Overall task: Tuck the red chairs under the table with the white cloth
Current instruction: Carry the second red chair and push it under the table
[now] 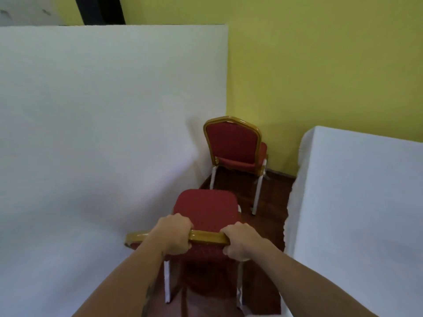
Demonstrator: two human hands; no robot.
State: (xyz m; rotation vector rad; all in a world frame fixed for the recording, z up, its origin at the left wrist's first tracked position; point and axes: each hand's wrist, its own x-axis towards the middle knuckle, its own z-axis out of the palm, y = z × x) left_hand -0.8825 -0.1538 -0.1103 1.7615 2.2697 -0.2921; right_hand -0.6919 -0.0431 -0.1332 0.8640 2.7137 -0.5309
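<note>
A red chair (pixel 206 209) with a gold frame and white legs stands right below me in the narrow aisle, its seat pointing away from me. My left hand (pixel 174 236) and my right hand (pixel 240 242) both grip the gold top rail of its backrest. To the left lies the big table with the white cloth (pixel 103 122); the chair's left side touches the cloth's edge. A second red chair (pixel 235 145) stands farther along the aisle by the table's far corner, its back toward me.
Another white-clothed table (pixel 357 213) bounds the aisle on the right. A yellow wall (pixel 320 65) closes the far end. Dark wooden floor (pixel 272 193) shows between the two tables. A dark object (pixel 98 10) stands behind the big table.
</note>
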